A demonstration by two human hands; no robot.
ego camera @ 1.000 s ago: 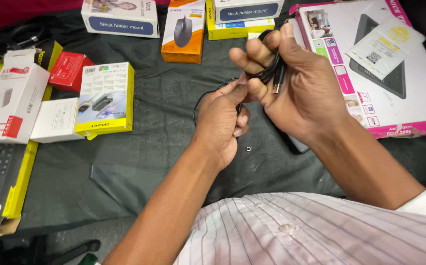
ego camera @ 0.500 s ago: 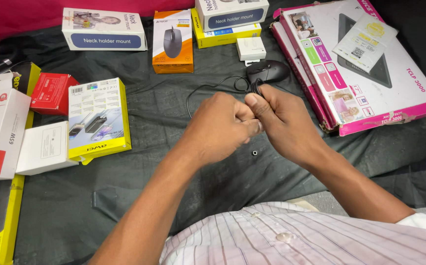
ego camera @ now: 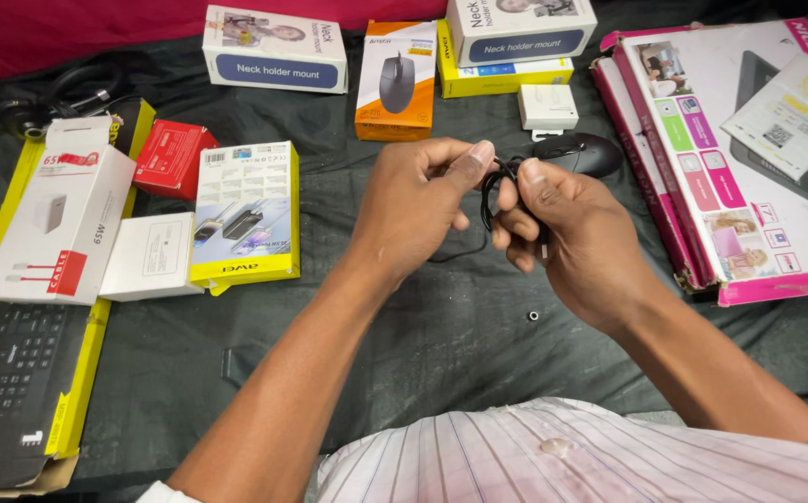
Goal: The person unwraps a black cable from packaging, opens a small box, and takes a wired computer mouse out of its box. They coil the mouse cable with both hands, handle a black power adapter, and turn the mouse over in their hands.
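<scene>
Far out to the left of the hands lie a black keyboard in a yellow-edged box (ego camera: 13, 382), a white charger box (ego camera: 59, 224), a small red box (ego camera: 174, 158) and a yellow-and-white adapter box (ego camera: 244, 212), all where they lay half a second ago. The left hand (ego camera: 418, 210) now pinches a loop of thin black cable (ego camera: 489, 191) between thumb and forefinger, where a moment earlier it sat as a closed fist pressed against the other. The right hand (ego camera: 576, 237) is closed round the rest of the cable, fingers curled, and the two hands have drawn slightly apart, so the loop stands open between them. Just beyond the right hand's knuckles the black mouse (ego camera: 583, 154) rests on the dark cloth-covered table (ego camera: 441, 345). Judging by the loop, the cord is being coiled, with the winding only partly done. Beyond the hands stands an orange mouse box (ego camera: 396, 82); to the right, a large pink-edged flat box (ego camera: 748, 149).
</scene>
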